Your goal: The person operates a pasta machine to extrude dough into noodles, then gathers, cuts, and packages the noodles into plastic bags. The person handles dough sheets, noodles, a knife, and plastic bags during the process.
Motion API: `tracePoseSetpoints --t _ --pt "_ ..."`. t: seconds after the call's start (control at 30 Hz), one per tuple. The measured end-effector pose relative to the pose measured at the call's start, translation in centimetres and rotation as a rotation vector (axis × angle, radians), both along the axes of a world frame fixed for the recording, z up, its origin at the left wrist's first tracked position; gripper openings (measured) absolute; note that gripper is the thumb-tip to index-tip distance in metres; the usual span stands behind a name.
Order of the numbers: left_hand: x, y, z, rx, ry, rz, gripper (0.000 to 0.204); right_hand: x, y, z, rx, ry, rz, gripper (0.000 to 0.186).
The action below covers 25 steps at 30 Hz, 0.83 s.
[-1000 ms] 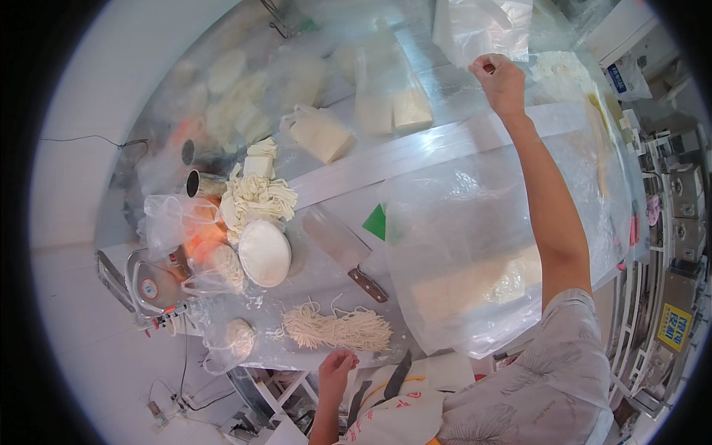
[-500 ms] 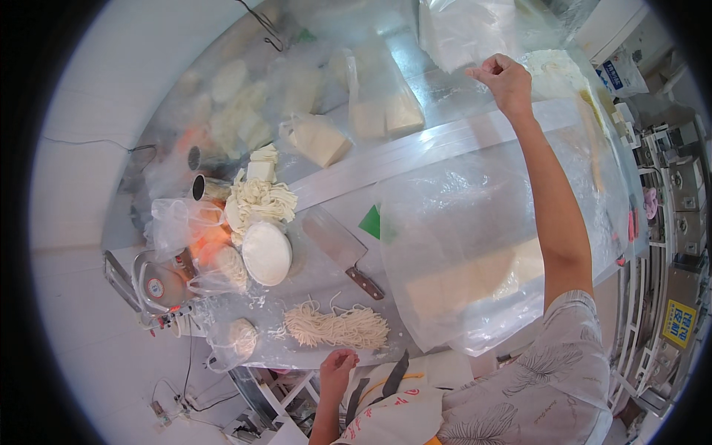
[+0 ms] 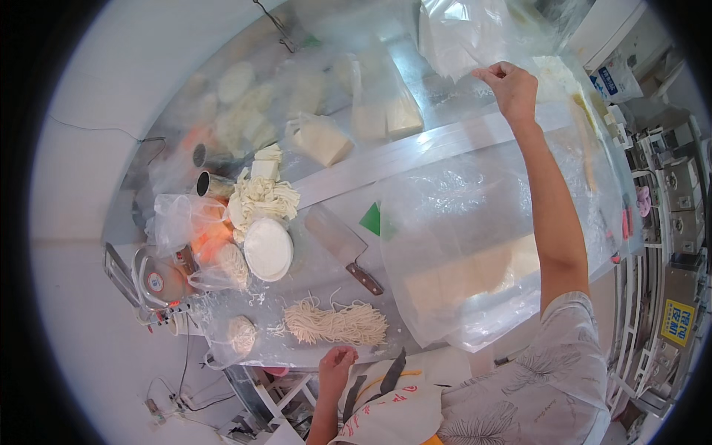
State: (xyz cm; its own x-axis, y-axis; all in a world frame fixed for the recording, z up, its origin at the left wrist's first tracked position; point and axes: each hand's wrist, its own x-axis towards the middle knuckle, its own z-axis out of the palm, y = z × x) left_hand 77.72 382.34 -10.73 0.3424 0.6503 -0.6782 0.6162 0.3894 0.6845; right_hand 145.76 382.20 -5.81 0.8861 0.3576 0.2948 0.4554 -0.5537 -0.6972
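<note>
My right hand (image 3: 513, 90) reaches to the far side of the worktop, thumb and fingers pinched at the lower corner of a clear plastic bag (image 3: 463, 37) in a hanging stack. A fold in the plastic runs toward the fingertips. My left hand (image 3: 337, 363) rests at the near edge with its fingers curled together and nothing visible in them. Just beyond it lies a bundle of thin pale noodles (image 3: 337, 320). A cleaver (image 3: 337, 237) with a wooden handle lies flat past the noodles, beside a round white tub (image 3: 268, 250).
A large clear plastic sheet (image 3: 460, 200) covers pale dough sheets on the right. Wide noodles (image 3: 259, 202), bagged blocks (image 3: 322, 139) and a metal tumbler (image 3: 211, 184) stand left and beyond. A scale (image 3: 157, 282) sits far left. A long metal strip (image 3: 415, 152) crosses the worktop.
My right hand has shifted slightly, and the bag's corner now draws out toward its fingertips. My left hand stays by the near edge. The view has tilted a little.
</note>
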Motion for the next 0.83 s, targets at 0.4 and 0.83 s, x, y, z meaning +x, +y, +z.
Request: tracePoseSetpoints --t 0.4,0.83 --pt "12.9 4.5 -0.5 0.071 -0.506 -0.085 0.066 -28.5 -5.3 -4.0 -0.194 -0.115 0.494 0.048" --pt "0.1 11.6 4.5 -0.128 -0.421 -0.312 0.038 -55.7 -4.6 4.1 -0.122 0.724 0.891 0.057"
